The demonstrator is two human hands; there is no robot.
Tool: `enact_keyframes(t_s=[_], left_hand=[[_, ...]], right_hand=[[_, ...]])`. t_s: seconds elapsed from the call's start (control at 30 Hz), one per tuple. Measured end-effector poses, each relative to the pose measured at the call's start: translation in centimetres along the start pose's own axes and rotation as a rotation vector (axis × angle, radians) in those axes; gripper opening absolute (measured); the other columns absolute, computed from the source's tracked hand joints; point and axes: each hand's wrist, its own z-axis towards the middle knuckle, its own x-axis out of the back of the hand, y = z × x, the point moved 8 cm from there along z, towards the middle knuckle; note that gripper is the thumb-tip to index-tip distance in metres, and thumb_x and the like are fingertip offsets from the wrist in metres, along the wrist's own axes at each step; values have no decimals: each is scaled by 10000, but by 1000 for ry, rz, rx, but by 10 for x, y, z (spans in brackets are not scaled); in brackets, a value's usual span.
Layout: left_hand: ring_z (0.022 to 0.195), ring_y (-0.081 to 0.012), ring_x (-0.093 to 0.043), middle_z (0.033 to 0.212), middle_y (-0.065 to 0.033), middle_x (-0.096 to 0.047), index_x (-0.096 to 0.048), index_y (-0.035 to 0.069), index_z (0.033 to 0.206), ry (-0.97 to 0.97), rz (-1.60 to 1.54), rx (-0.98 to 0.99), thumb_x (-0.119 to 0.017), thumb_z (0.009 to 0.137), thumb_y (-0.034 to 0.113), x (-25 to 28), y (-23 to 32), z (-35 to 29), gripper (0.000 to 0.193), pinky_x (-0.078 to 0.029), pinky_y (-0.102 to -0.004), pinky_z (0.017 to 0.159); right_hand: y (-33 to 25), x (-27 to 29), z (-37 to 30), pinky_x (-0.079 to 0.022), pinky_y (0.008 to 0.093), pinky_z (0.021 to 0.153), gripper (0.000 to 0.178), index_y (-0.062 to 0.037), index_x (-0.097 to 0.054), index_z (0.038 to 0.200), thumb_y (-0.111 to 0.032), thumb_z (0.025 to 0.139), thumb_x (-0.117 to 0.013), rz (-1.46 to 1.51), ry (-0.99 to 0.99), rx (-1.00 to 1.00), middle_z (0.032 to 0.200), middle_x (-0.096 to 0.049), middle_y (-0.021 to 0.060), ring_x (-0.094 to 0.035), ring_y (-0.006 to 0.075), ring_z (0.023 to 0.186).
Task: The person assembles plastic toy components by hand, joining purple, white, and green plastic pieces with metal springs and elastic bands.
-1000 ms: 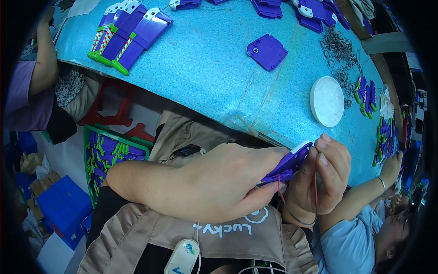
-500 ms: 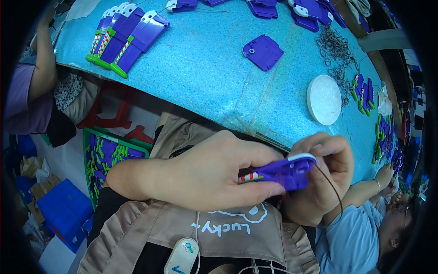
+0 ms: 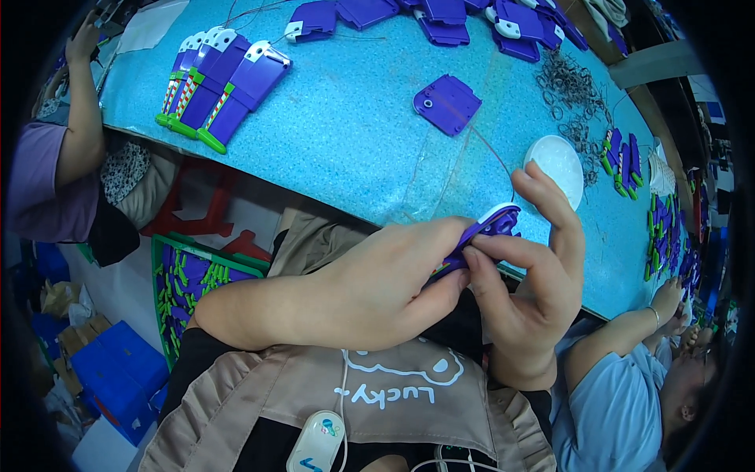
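My left hand (image 3: 377,275) is closed around a purple plastic housing (image 3: 497,223) with a white rounded end, held above my lap near the table edge. A bit of red-and-white striping shows beside the left fingers. My right hand (image 3: 539,287) pinches the housing's near side between thumb and forefinger, its other fingers raised. Whether something small sits in that pinch is hidden. A thin dark wire (image 3: 503,164) rises from the white end and arcs toward a loose purple cover (image 3: 447,104) lying on the table.
Beyond my right hand lies a white round dish (image 3: 560,157), near a heap of dark rings (image 3: 572,90). Purple pieces with green tips (image 3: 228,98) lie at far left. More purple housings (image 3: 444,27) line the back. A green crate (image 3: 163,307) stands below left; co-workers sit either side.
The housing has tilted and moved slightly up and left. My right fingers went from curling beside its end to pinching its near side. The wire swung from hanging down to pointing up.
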Motion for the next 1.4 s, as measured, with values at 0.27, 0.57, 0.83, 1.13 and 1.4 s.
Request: enact_keyframes(t_s=[0.27,0.57,0.83,1.13,1.4], left_hand=[[709,-374,-568,786,-191,-574,-514,-12,959,-199,-122,-23,-567,792,74,-12,1,6,195,-433,-406,577],[651,-82,-563,834,-50,-626,-531,-19,1049,143,-438,225,-563,854,81,10,-20,-8,221,-448,-221,577],[671,-41,-536,931,-53,-620,-490,-12,1119,129,-593,312,-544,880,108,6,-28,-10,273,-441,-182,595],[665,-47,-538,920,-58,-624,-494,-16,1115,120,-589,285,-548,876,103,8,-24,-10,273,-444,-185,590],[667,-47,-538,921,-57,-623,-496,-15,1105,148,-598,293,-546,875,103,9,-27,-9,263,-444,-185,591]], right_hand=[[31,-10,-1,-395,259,691,397,-36,-468,959,8,650,-712,561,-143,-299,868,-466,58,-471,124,775],[101,75,-14,-420,305,778,340,-9,-553,1075,-55,744,-615,201,311,-464,939,-551,69,-532,174,892],[144,92,-32,-427,365,747,171,-33,-630,913,-57,750,-584,-748,42,-181,861,-592,132,-550,292,825],[202,134,-43,-413,310,599,182,-15,-561,858,-196,846,-570,-384,228,-573,790,-586,71,-557,169,724],[219,125,-50,-371,189,482,244,-9,-551,933,-246,878,-543,330,487,-969,734,-584,48,-527,84,571]])
